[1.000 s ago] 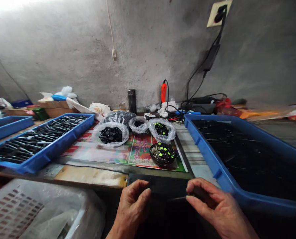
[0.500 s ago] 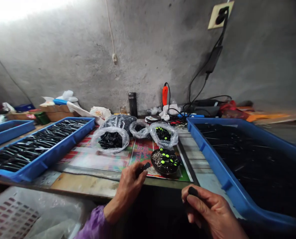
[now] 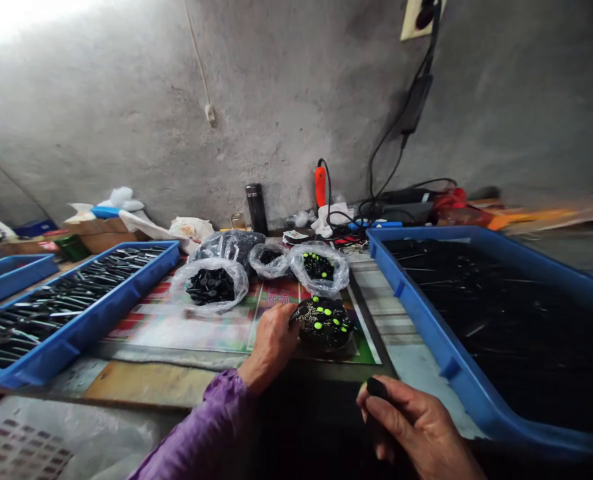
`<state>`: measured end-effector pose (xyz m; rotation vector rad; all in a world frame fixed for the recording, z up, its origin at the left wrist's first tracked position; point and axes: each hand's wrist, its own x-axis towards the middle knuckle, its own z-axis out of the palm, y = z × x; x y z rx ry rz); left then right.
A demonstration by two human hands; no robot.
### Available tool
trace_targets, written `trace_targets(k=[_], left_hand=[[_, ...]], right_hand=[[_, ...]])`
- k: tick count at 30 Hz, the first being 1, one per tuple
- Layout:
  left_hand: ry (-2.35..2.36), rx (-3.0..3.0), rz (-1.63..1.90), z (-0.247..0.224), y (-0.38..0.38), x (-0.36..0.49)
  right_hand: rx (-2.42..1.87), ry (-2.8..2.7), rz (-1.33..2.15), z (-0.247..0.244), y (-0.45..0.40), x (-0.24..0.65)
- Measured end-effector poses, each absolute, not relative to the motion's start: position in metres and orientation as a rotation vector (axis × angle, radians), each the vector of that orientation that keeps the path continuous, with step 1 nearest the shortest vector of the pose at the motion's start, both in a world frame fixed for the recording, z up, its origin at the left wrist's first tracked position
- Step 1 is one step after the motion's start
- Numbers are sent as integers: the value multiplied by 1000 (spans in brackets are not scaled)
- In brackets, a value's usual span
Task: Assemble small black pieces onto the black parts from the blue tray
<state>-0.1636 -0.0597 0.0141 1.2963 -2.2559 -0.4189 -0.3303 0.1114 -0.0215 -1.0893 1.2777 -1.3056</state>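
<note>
Bags (image 3: 341, 272) crowd behind the dish (image 3: 322, 345), left hand (image 3: 275, 339) at its rim (grip unclear), right hand (image 3: 410, 420) pinching a black piece (image 3: 377, 388).

Black piece (image 3: 377, 388) looks matt — blue plastic trays (image 3: 430, 330) smooth, plastic bags (image 3: 240, 285) glossy, wall (image 3: 286, 100) rough — sleeve (image 3: 201, 427) cloth.

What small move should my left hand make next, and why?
Probably pinch one of the small pieces in the dark round dish: your left hand is at its left edge, while your right hand holds a dark piece in front of the table. Whether the left fingers hold something, I can't tell.
</note>
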Motion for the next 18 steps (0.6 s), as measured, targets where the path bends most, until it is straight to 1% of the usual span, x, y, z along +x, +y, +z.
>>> trace_targets(k=[5, 18], left_hand=[[-2258, 1222, -470, 14, -52, -167], [-2487, 1219, -315, 25, -37, -185]], right_hand=[[-1100, 1231, -1336, -26, 111, -331], [-1114, 1245, -1360, -24, 112, -328]])
